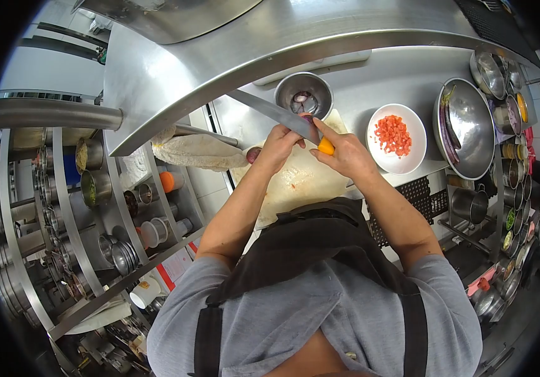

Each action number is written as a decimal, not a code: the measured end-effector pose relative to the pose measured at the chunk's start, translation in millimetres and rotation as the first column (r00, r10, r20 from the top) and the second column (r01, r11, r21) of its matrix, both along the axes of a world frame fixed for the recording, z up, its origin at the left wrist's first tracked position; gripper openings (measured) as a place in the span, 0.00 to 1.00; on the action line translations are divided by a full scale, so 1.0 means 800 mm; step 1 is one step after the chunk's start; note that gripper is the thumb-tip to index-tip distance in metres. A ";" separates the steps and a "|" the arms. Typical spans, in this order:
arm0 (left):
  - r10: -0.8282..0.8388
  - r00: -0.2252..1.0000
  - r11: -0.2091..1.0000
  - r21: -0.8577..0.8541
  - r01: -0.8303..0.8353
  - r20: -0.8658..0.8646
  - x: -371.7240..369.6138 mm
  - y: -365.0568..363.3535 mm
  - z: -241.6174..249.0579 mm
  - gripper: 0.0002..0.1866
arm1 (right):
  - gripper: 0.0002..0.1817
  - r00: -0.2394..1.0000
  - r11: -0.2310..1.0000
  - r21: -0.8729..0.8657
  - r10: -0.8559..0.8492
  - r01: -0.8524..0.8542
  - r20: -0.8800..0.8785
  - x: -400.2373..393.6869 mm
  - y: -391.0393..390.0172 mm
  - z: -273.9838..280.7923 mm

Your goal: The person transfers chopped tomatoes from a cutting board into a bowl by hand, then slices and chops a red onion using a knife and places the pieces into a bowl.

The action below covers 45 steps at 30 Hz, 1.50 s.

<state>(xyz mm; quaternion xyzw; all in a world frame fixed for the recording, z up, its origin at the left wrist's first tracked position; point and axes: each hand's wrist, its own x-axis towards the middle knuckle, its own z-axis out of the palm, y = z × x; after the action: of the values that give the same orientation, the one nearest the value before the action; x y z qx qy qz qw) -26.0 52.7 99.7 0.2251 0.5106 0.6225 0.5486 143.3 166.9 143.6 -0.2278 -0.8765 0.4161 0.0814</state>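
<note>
In my right hand [349, 156] is a large kitchen knife by its yellow handle [326, 146]. Its broad blade [270, 112] points up and to the left over the cutting board [292, 185]. My left hand [278, 148] is closed at the blade, on what looks like a red onion [308, 118], partly hidden behind the steel. A second red onion [253, 154] lies at the board's left edge, beside my left wrist. Just beyond the knife, a small steel bowl [285, 94] holds peeled onion pieces.
Right of the board stands a white bowl [375, 154] of diced tomato [395, 134]. Farther right, a large steel bowl [478, 135] contains long purple eggplants [448, 129]. A metal shelf edge [270, 66] crosses above the counter. A pale cloth [197, 152] hangs at left.
</note>
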 end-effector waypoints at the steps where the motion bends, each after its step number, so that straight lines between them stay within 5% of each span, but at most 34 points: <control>1: 0.008 0.999 1.000 -0.025 -0.010 -0.047 0.001 0.000 0.000 0.22 | 0.40 1.000 1.000 0.013 -0.003 0.003 0.001 0.000 0.000 0.000; 4: -0.001 0.979 0.995 -0.102 -0.021 -0.206 0.002 -0.001 -0.001 0.22 | 0.37 0.999 0.999 -0.025 -0.043 0.042 -0.023 -0.001 0.000 -0.009; 8: -0.012 0.979 0.995 -0.100 -0.009 -0.202 0.002 -0.001 0.000 0.24 | 0.34 0.990 0.996 -0.074 -0.055 0.045 -0.133 -0.008 0.010 -0.012; 10: 0.100 0.988 0.995 0.004 -0.100 -0.114 0.007 -0.001 0.004 0.26 | 0.32 0.980 0.704 -0.682 -0.167 0.197 0.110 -0.013 0.015 0.011; 13: 0.113 0.994 0.992 0.049 -0.113 0.006 0.004 -0.005 0.016 0.28 | 0.36 0.983 0.648 -0.747 -0.180 0.152 0.044 -0.019 0.031 0.000; 18: 0.115 0.993 0.988 0.102 -0.113 -0.016 -0.005 -0.009 0.019 0.27 | 0.39 0.978 0.739 -0.643 -0.185 0.201 0.094 -0.030 0.036 -0.002; 20: 0.130 0.992 0.989 0.076 -0.130 0.009 -0.010 -0.007 0.011 0.27 | 0.39 0.988 0.947 -0.290 -0.113 0.139 0.106 -0.033 0.026 0.005; 21: 0.137 0.990 0.990 0.025 -0.136 -0.031 -0.014 -0.002 0.007 0.27 | 0.39 0.988 0.947 -0.288 -0.112 0.138 0.107 -0.032 0.025 -0.002; 23: 0.141 0.987 0.989 -0.025 -0.143 -0.072 -0.017 0.000 -0.001 0.27 | 0.45 0.999 0.999 -0.022 -0.026 0.025 -0.036 -0.031 0.021 -0.023; 29: 0.160 0.948 0.984 -0.029 -0.175 -0.277 -0.019 0.005 -0.002 0.26 | 0.45 0.999 1.000 -0.010 0.021 -0.021 0.040 -0.025 0.015 -0.003; 39: 0.111 0.931 0.977 -0.132 -0.166 -0.348 -0.016 0.004 0.009 0.24 | 0.35 1.000 0.993 -0.113 -0.013 0.015 0.021 -0.037 0.018 -0.006; 42: 0.149 0.957 0.983 -0.071 -0.172 -0.249 -0.020 0.002 0.008 0.24 | 0.31 0.998 0.947 -0.315 -0.058 0.058 0.009 -0.038 0.022 -0.002; 44: 0.177 0.971 0.983 -0.026 -0.184 -0.163 -0.024 0.001 0.006 0.23 | 0.30 0.994 0.705 -0.701 -0.083 0.109 0.071 -0.039 0.035 -0.003; 45: 0.176 0.977 0.984 0.025 -0.174 -0.121 -0.026 0.001 0.008 0.24 | 0.30 0.994 0.706 -0.700 -0.082 0.109 0.072 -0.042 0.041 -0.003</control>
<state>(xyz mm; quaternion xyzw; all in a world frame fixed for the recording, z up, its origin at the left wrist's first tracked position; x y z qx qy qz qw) -46.5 53.5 105.9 0.2211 0.5569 0.6569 0.4577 110.1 199.4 141.2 -0.2939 -0.6410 0.7091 -0.0052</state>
